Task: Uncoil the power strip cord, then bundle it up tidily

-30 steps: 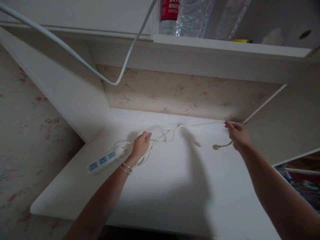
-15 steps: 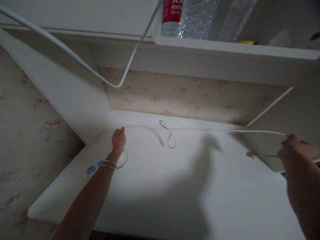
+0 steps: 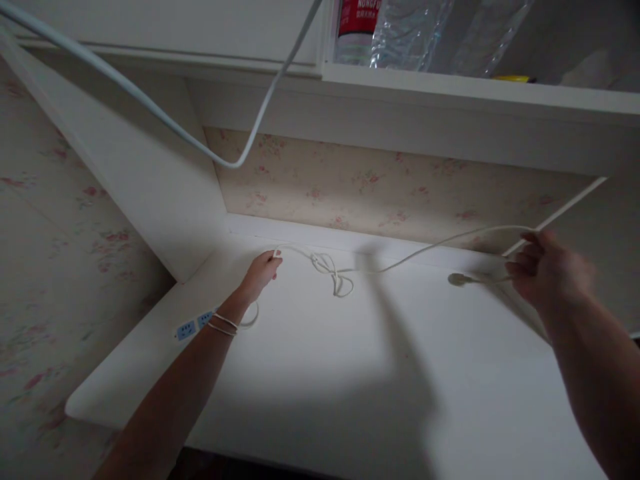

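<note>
While the left hand (image 3: 260, 273) pinched the cord (image 3: 500, 227) and the right hand (image 3: 555, 272) gripped it too, its tangle (image 3: 335, 272) lay on the bench (image 3: 310, 353) between them; straightening seemed the step, probably calling for loosening.

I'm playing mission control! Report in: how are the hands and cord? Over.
Left hand, right hand: both gripping white cord. Cord bunched in loops between them. Left forearm partly blocks view of power strip.
</note>
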